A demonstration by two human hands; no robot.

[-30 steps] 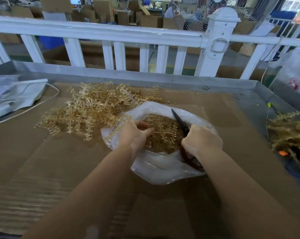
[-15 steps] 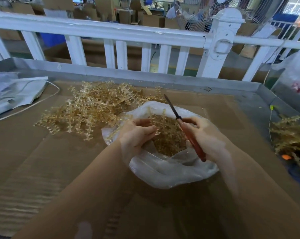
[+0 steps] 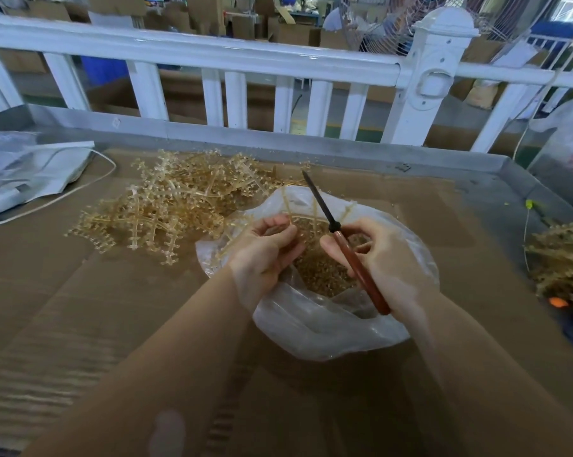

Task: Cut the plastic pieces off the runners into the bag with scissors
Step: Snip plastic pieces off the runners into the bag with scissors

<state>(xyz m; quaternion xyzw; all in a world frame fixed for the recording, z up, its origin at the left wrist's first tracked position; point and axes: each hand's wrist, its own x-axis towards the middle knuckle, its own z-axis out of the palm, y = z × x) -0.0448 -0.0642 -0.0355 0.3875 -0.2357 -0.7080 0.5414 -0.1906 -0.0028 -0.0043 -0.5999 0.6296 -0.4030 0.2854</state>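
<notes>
A clear plastic bag (image 3: 311,328) lies open on the cardboard, part-filled with small amber plastic pieces (image 3: 321,275). My left hand (image 3: 265,249) pinches an amber runner (image 3: 295,209) above the bag's mouth. My right hand (image 3: 380,255) grips scissors (image 3: 351,252) with red-brown handles; their dark blades are closed and point up and away over the bag. A heap of uncut amber runners (image 3: 176,206) lies on the cardboard just left of the bag.
Cardboard (image 3: 113,308) covers a metal table with a raised rim (image 3: 278,143). White bags and a cord (image 3: 31,173) lie far left. A pile of stripped runners (image 3: 562,255) sits at the right edge. A white railing (image 3: 278,57) stands behind.
Both hands rose out of the bag. My right hand turned the scissors so the blades point upward. My left hand lifted a runner above the bag's mouth.
</notes>
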